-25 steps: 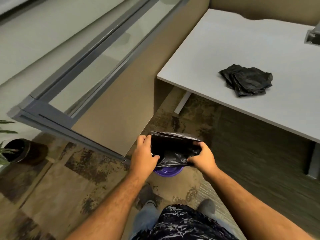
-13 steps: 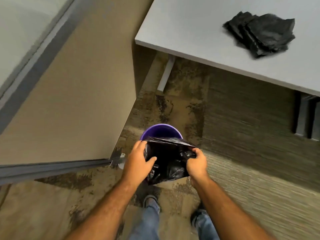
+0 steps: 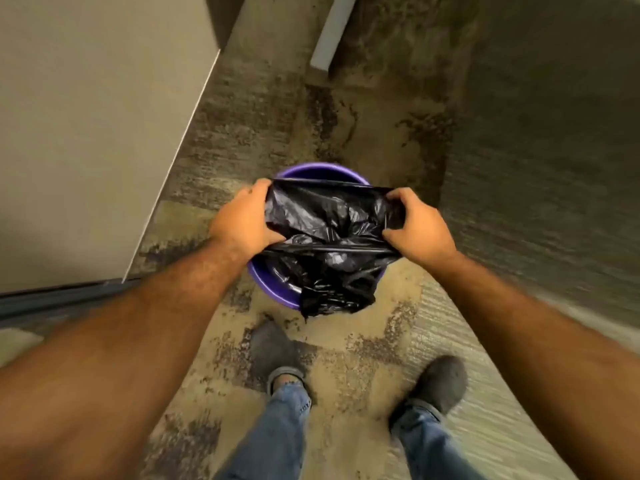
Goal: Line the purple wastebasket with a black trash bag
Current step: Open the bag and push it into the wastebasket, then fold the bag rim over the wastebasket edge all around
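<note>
Both hands' fingers [image 3: 258, 188] around bag [image 3: 329, 220]

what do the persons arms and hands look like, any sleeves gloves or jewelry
Both forearms are bare with visible hair and no sleeves reaching into view. The left hand and the right hand wear no gloves, and no rings, watch or wristband show. Motion blur softens the forearm edges, so fine marks cannot be made out.

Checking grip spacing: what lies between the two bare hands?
In the head view, the crinkled black plastic trash bag spans from left hand to right hand, above the round purple wastebasket.
</note>
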Action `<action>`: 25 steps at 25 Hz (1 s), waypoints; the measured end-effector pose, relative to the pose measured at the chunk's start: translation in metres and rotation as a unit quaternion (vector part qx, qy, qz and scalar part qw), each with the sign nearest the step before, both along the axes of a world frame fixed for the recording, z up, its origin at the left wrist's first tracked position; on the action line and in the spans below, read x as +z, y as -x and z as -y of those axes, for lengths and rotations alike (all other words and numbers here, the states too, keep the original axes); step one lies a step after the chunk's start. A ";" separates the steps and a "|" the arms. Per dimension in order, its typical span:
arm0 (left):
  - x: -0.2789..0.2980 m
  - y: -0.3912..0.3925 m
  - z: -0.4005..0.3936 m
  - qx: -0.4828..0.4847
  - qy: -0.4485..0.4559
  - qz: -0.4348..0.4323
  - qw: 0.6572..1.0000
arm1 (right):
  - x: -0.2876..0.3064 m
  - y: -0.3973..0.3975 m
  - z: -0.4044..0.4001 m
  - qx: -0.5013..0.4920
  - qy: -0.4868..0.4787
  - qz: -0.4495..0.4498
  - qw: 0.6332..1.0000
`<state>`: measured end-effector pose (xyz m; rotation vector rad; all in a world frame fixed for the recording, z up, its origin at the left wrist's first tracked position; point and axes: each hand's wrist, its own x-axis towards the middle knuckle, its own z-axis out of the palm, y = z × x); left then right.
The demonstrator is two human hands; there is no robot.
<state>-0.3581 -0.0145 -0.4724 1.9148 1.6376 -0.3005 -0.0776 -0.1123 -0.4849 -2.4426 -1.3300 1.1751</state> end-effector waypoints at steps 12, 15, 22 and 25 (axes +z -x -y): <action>-0.080 0.009 -0.057 0.041 0.089 -0.050 0.994 | -0.088 -0.008 -0.074 0.059 0.054 -0.033 0.996; -0.094 0.026 -0.039 0.112 0.121 0.032 0.986 | -0.091 -0.016 -0.061 0.060 0.074 -0.076 0.993; -0.092 0.068 0.076 0.346 0.035 0.174 0.921 | -0.071 -0.007 0.065 -0.170 -0.065 -0.222 0.958; -0.081 0.058 0.134 0.463 0.090 0.199 0.859 | -0.074 0.015 0.108 -0.314 -0.083 -0.266 0.908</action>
